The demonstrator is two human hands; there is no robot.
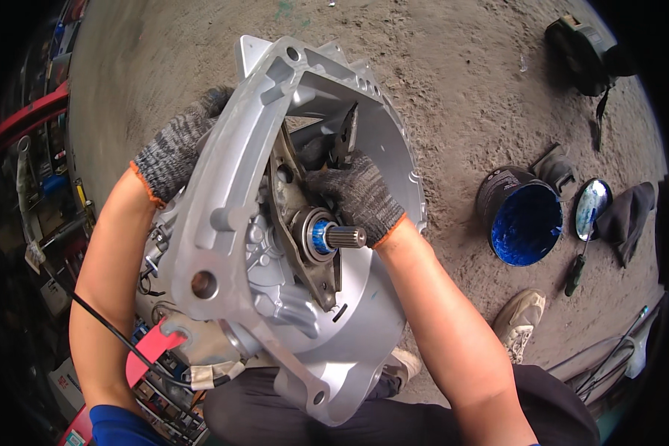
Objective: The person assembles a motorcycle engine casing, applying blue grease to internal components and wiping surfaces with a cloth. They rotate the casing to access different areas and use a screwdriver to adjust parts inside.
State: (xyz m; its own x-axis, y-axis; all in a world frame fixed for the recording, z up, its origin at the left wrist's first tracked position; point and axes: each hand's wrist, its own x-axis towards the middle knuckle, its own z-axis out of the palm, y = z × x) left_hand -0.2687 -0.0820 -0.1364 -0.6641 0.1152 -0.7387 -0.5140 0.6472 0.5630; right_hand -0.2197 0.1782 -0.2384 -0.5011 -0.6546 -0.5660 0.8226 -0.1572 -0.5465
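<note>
A large silver aluminium gearbox bell housing (223, 178) stands tilted in front of me, its open side facing right. A splined steel shaft (347, 237) with blue grease at its base sticks out of its middle, through a dark release bearing and fork (305, 223). My left hand (175, 149), in a grey knit glove, grips the housing's upper left rim. My right hand (357, 195), gloved the same way, reaches inside and holds the dark fork just above the shaft.
A tub of blue grease (526, 223) lies open on the dirt floor at right, its lid (593, 202) and a green-handled screwdriver (578, 269) beside it. A dark rag (632, 215) and a black power tool (583, 52) lie farther right. Red racks (30, 119) stand at left.
</note>
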